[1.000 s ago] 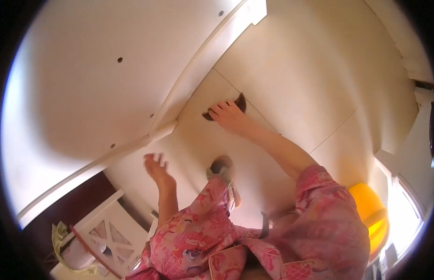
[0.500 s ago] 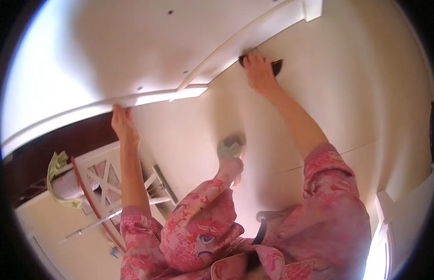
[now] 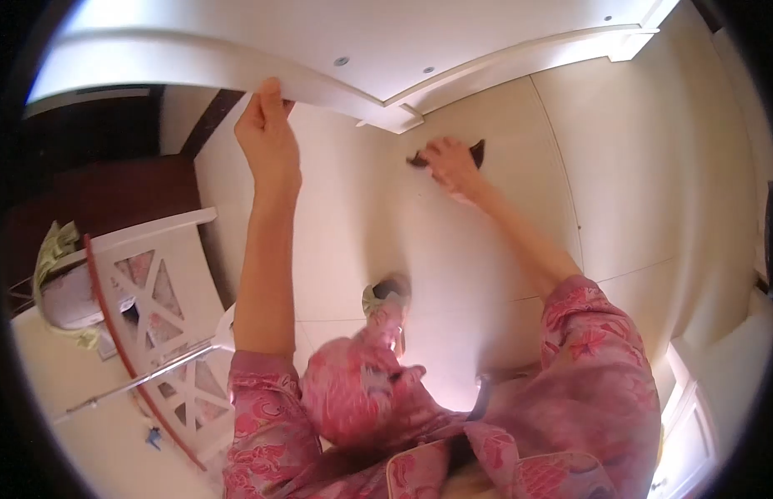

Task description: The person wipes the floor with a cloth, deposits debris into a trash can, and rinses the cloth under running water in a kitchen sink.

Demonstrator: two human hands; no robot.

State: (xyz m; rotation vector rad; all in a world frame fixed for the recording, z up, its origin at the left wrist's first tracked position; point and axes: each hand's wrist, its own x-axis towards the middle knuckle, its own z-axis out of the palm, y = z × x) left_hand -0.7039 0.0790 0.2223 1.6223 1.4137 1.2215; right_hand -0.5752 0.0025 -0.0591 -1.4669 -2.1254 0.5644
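My left hand (image 3: 268, 137) grips the lower edge of a large white panel (image 3: 320, 81), thumb on the near face and fingers curled beneath. Under my right hand (image 3: 453, 166) is a dark brown object with pointed ends (image 3: 478, 153), resting on the pale tiled floor (image 3: 520, 208). My fingers wrap over its middle, so only its two tips show. The panel's corner with a short foot lies just above and left of that hand. Screw heads dot the panel's surface.
A white chair with crossed slats (image 3: 158, 291) stands at the left, with a green-edged cushion (image 3: 70, 295) beside it. A metal pole (image 3: 137, 382) runs across the lower left. My foot (image 3: 388, 293) is on the floor at centre. A white door frame (image 3: 682, 399) is at the lower right.
My left hand has gone from open in the air to holding the panel's edge, which now appears raised off the floor. My right hand still holds the dark object. The camera view has shifted.
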